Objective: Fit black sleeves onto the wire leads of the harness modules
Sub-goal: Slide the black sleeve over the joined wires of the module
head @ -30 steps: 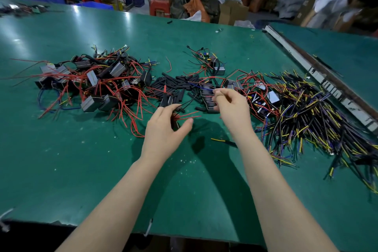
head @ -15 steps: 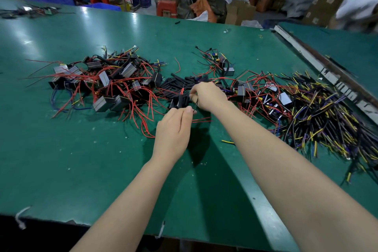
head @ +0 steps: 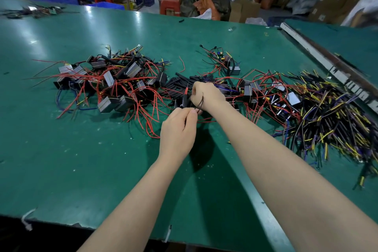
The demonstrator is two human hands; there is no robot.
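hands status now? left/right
Left hand: closed, pinching thin dark wire leads.
Right hand: closed, fingers curled over the sleeve pile; what it holds cannot be told.

A big green counter (head: 102, 159)

Little boxes with red wires (head: 114, 86), black sleeves (head: 180, 85) and dark wire pieces (head: 331, 120) lie on it.
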